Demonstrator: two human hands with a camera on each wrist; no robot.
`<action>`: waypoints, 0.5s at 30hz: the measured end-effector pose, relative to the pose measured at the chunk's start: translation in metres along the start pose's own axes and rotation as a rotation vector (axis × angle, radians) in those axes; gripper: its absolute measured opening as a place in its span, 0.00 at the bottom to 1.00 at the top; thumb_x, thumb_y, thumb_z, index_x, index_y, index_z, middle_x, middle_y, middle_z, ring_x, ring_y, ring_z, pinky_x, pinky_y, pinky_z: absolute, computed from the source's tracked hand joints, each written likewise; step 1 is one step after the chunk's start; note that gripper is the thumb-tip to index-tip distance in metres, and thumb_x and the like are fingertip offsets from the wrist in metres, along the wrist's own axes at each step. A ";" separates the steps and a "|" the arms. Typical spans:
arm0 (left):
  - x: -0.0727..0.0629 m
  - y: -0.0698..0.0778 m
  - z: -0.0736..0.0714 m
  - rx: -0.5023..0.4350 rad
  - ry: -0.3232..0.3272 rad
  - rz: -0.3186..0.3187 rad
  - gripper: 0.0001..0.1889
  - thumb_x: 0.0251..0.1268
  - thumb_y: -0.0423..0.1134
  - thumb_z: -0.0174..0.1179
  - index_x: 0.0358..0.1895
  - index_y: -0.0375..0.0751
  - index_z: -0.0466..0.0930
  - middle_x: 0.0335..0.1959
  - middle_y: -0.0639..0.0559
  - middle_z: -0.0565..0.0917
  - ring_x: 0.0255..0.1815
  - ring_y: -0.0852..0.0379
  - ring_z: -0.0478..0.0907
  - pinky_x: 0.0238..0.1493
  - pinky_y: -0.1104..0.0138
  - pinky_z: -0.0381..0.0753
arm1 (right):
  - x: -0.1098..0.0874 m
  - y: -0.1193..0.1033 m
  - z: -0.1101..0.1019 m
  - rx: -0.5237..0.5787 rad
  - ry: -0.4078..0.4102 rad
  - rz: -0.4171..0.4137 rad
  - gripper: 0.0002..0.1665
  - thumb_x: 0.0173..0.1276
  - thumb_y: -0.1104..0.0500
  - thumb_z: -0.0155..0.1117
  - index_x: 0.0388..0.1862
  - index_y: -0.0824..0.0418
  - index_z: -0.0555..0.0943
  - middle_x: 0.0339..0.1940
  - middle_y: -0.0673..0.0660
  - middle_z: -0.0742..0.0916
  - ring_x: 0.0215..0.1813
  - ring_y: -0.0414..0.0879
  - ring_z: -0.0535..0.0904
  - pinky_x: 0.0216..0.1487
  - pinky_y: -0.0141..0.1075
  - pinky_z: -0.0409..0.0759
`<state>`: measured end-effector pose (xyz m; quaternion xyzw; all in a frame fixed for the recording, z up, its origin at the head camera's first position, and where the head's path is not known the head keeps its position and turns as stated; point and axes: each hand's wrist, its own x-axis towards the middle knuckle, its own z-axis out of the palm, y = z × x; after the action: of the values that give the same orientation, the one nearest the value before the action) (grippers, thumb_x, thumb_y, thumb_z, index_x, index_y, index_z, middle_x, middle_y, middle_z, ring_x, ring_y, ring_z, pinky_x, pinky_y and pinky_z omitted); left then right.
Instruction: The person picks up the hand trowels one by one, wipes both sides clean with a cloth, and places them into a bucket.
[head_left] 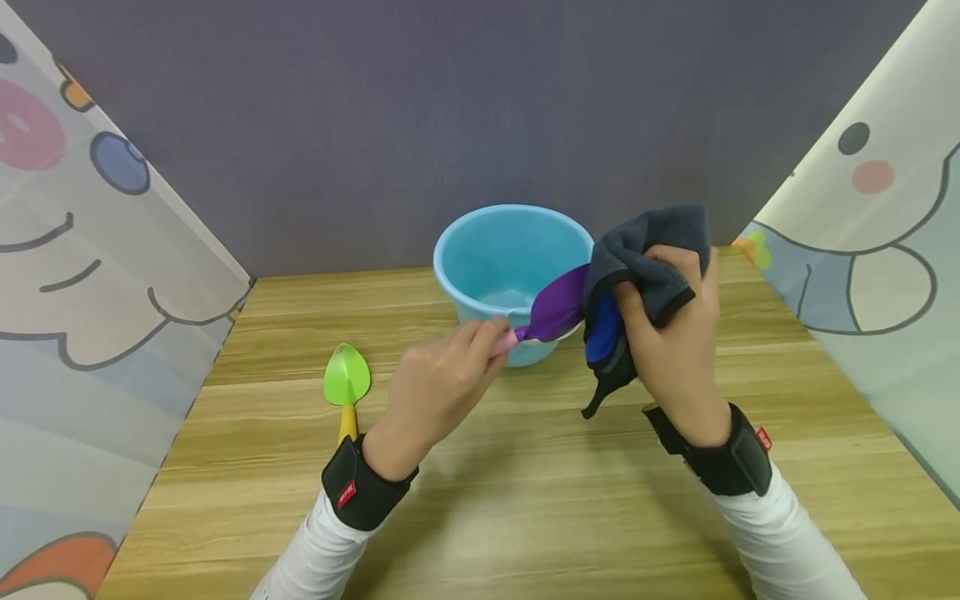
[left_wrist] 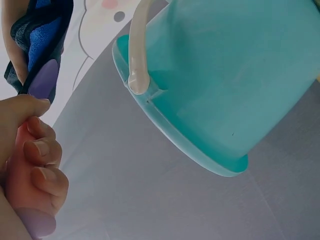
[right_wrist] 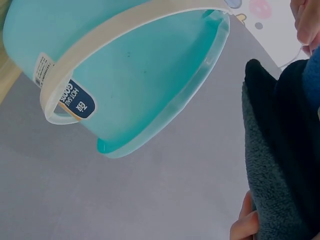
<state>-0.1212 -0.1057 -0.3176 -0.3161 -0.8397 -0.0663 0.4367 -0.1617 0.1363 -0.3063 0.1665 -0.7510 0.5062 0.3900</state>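
Observation:
My left hand grips the pink handle of a toy shovel with a purple blade. The shovel is held up in front of the bucket's rim, its blade pointing right. In my right hand is a dark grey cloth with black edging and a blue side. The cloth wraps over the far end of the blade and hides the tip. Behind the shovel stands a light blue bucket, upright on the wooden table, with a white handle.
A second toy shovel, with a green blade and yellow handle, lies on the table left of my left wrist. A grey wall rises behind the bucket. Cartoon-printed panels flank the table on both sides.

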 end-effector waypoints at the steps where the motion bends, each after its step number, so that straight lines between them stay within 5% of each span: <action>1: 0.000 -0.001 0.000 -0.002 0.007 0.001 0.16 0.83 0.46 0.45 0.44 0.40 0.78 0.20 0.56 0.74 0.12 0.62 0.66 0.13 0.71 0.61 | 0.001 0.001 0.000 0.002 0.004 -0.001 0.39 0.65 0.34 0.68 0.50 0.69 0.79 0.51 0.35 0.72 0.53 0.37 0.68 0.52 0.32 0.64; 15: -0.001 -0.005 0.000 -0.007 -0.003 0.003 0.08 0.78 0.43 0.56 0.47 0.42 0.78 0.20 0.56 0.71 0.13 0.63 0.60 0.13 0.71 0.56 | 0.006 0.004 -0.004 -0.035 0.027 0.007 0.37 0.65 0.36 0.69 0.49 0.70 0.79 0.50 0.35 0.72 0.55 0.35 0.67 0.56 0.33 0.62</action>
<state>-0.1234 -0.1099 -0.3173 -0.3189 -0.8396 -0.0682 0.4344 -0.1669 0.1430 -0.3035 0.1502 -0.7549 0.4967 0.4011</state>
